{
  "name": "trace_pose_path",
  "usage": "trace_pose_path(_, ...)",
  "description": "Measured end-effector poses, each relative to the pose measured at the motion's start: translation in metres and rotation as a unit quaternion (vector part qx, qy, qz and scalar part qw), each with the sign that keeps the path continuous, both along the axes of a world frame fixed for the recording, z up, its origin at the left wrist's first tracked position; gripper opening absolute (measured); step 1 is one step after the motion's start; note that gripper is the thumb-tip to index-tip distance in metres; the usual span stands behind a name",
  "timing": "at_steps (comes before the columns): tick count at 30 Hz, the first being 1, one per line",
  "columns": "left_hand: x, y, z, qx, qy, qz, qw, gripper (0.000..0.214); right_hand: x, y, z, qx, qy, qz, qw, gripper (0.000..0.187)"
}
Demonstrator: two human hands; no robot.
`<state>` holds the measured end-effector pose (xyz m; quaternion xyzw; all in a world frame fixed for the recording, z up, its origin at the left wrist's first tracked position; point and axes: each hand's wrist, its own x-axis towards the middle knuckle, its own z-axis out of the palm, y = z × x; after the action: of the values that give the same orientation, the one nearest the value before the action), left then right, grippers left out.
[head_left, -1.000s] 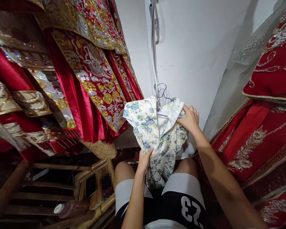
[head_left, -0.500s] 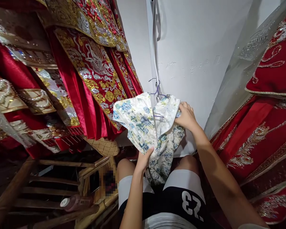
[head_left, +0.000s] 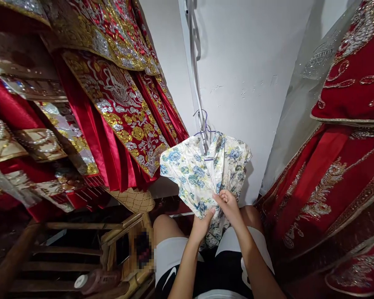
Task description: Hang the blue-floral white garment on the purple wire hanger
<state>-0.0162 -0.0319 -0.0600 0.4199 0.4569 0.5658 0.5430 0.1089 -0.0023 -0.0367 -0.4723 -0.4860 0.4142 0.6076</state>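
Note:
A white floral dress (head_left: pixel 190 170) with blue and yellow flowers is on a purple wire hanger (head_left: pixel 206 124), its neckline open in a V. My left hand (head_left: pixel 202 226) grips the cloth low on the left side, thumb on the front and fingers hidden behind. Higher up and to the right, my right hand (head_left: pixel 227 203) pinches the edge of the front opening, fingers curled. The lower part of the dress gathers between my knees.
Red embroidered garments (head_left: pixel 121 104) hang on the left, and another red beaded gown (head_left: pixel 339 166) on the right. A white wall (head_left: pixel 237 62) stands ahead with a pale upright strip (head_left: pixel 190 58). Low on the left are a bamboo chair (head_left: pixel 71 226) and a bottle (head_left: pixel 96 281).
My right hand has moved from the right shoulder down to the front edge. The dress's right side now lies spread flatter. My left hand keeps hold, slightly lower and farther right.

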Motion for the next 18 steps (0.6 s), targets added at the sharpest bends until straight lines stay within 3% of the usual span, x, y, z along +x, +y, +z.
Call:
trace_pose_path(4, -0.001, 0.000, 0.005, -0.006, -0.002, 0.006, 1.000, 0.063, 0.016, 0.000, 0.004, 0.005, -0.064, 0.086, 0.994, 0.052)
trace_pose_path(9, -0.001, 0.003, -0.002, -0.010, 0.003, 0.032, 0.999, 0.065, 0.023, -0.009, 0.015, -0.022, -0.025, 0.100, 0.994, 0.047)
trace_pose_path(12, -0.004, 0.002, -0.004, 0.024, 0.038, 0.178, 0.983, 0.072, 0.024, -0.011, 0.020, -0.045, 0.022, 0.079, 0.996, 0.040)
trace_pose_path(15, -0.003, -0.003, 0.004, 0.090, 0.100, 0.333, 0.933, 0.073, 0.021, -0.014, 0.026, -0.065, 0.047, 0.091, 0.993, 0.030)
trace_pose_path(16, -0.001, -0.005, 0.007, 0.113, 0.121, 0.339, 0.926, 0.064, 0.020, -0.016, 0.029, -0.071, 0.053, 0.102, 0.991, 0.027)
trace_pose_path(18, 0.008, -0.007, 0.014, 0.148, 0.152, 0.258, 0.942, 0.040, 0.016, -0.020, 0.032, -0.085, 0.067, 0.132, 0.985, 0.025)
